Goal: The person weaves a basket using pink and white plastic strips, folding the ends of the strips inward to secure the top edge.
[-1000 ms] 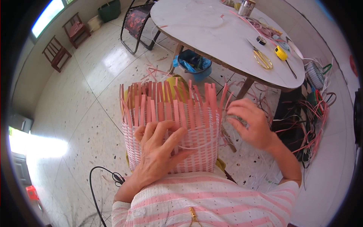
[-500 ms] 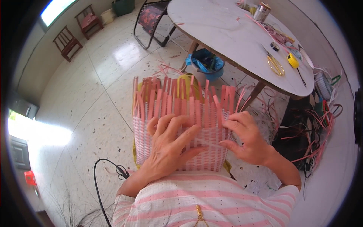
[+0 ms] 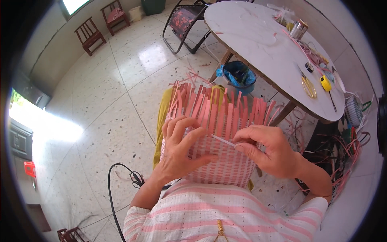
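A pink-and-white woven basket [image 3: 217, 165] rests on my lap, its loose pink strips [image 3: 228, 121] standing up along the top. My left hand [image 3: 177, 149] lies spread on the near wall just under those strips, fingers apart, its fingertips at the weave. Between thumb and forefinger, my right hand [image 3: 269, 151] pinches a narrow white strip [image 3: 223, 140]. The strip runs taut and slanting from the weave near my left fingertips to the right hand, standing a little off the wall. The basket's inside and far wall are mostly hidden.
A white oval table [image 3: 250, 36] stands at the far right, bearing scissors [image 3: 309, 88], a yellow tape measure [image 3: 325, 83] and a can [image 3: 299, 29]. A lined bucket [image 3: 244, 84] sits beneath its edge. Loose strips [image 3: 342, 161] tangle at right; a black cable [image 3: 109, 193] loops at left.
My right hand has drawn closer in front of the basket, and the white strip now stands out from the wall. The whole view has shifted, with the room sliding right.
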Motion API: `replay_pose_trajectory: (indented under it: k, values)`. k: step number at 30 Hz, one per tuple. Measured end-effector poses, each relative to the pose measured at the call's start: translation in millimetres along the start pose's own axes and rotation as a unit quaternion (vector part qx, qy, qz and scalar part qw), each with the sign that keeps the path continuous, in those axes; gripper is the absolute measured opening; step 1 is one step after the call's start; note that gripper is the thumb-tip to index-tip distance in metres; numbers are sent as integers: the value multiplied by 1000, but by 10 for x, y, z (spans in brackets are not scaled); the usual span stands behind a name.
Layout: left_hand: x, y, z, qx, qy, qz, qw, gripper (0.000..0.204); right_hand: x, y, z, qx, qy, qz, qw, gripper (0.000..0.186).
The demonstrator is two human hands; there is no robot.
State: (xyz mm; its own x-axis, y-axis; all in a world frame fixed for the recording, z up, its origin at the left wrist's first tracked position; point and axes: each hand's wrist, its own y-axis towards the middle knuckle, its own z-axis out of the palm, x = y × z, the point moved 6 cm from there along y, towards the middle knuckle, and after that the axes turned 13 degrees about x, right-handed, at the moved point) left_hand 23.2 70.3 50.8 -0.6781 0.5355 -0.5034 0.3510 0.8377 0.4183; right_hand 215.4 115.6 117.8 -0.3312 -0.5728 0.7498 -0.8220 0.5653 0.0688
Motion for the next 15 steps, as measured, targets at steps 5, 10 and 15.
replay_pose_trajectory:
  k: [5, 10, 15]
  values:
    - [-66, 47, -10, 12, 19, 24, 999, 60, -101, 35, 88, 69, 100, 73, 990, 8]
    - [-73, 99, 21, 45, 9, 25, 999, 56, -74, 68, 18, 63, -87, 35, 994, 7]
    - [-70, 113, 22, 50, -6, 19, 999, 58, 102, 277, -123, 27, -376, -12, 926, 11]
